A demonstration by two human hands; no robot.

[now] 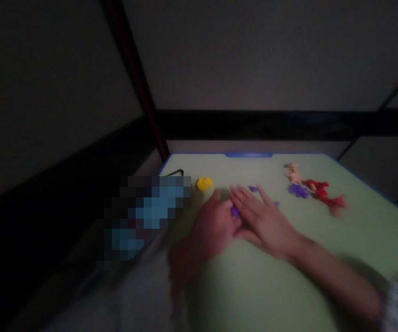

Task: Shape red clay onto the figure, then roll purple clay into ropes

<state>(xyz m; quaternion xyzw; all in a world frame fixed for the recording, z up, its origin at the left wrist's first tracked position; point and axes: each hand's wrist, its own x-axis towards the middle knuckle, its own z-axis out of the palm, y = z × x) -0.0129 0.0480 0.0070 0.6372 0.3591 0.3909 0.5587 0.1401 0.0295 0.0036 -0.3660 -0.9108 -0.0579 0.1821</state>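
Note:
My left hand (pixel 214 226) is turned palm up over the table, with the thumb raised. Across its palm lies my right hand (pixel 268 223), its fingers stretched out flat. Between the two palms a lump of purple modelling clay (pixel 235 211) is held, mostly hidden by the fingers. Small purple clay bits (pixel 253 188) lie on the table just beyond my right fingers. A yellow clay lump (pixel 204 184) sits beyond my left thumb. Right of the hands lies a purple clay piece (pixel 298 190) with a spiky, flower-like edge.
Red clay pieces (pixel 321 191) and a peach clay figure (pixel 292 174) lie on the right of the pale green table (pixel 240 295), which has a blue edge. At the left is a blurred-out blue shape (pixel 157 207). A wall (pixel 254 60) stands behind.

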